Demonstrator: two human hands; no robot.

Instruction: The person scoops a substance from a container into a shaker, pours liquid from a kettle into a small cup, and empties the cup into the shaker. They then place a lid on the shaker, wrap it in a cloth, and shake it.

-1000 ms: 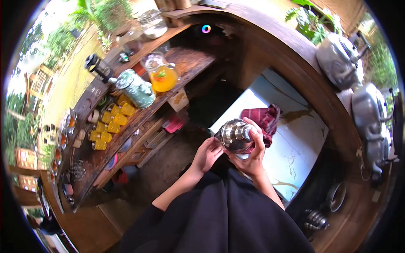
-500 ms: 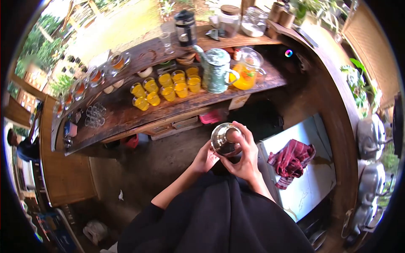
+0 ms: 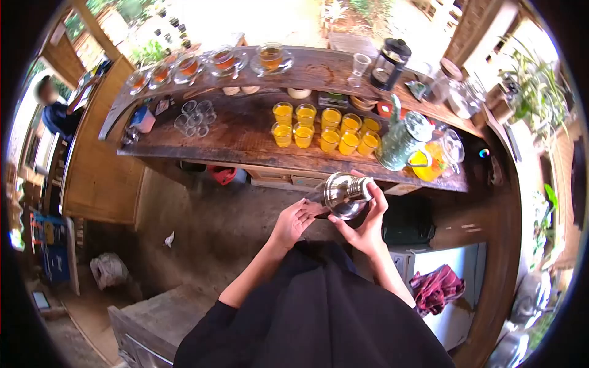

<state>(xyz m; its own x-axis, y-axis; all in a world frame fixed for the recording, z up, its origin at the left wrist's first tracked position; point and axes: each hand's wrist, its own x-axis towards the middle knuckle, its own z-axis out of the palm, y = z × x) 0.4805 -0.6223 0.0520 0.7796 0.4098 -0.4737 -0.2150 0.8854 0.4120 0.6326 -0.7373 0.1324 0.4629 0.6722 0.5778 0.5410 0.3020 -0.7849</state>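
Observation:
A shiny metal cocktail shaker is tilted between my hands, its narrow capped end pointing right. My right hand grips it near the cap, fingers over the top and thumb below. At the broad lower end, my left hand supports the shaker with its palm turned up and fingers against the mirrored side. Beyond the hands, several glasses of orange drink stand in rows on the wooden counter. A speckled green enamel pot is beside them, with a glass pitcher of orange drink to its right.
Cups of tea line the raised shelf, along with a French press. Upturned glasses sit at the counter's left. A red checked cloth lies on a white surface at my right. Another person stands far left.
My view has swung right, and the shaker has tipped from its end facing me to lying sideways. My left fingers have loosened and straightened along its lower end.

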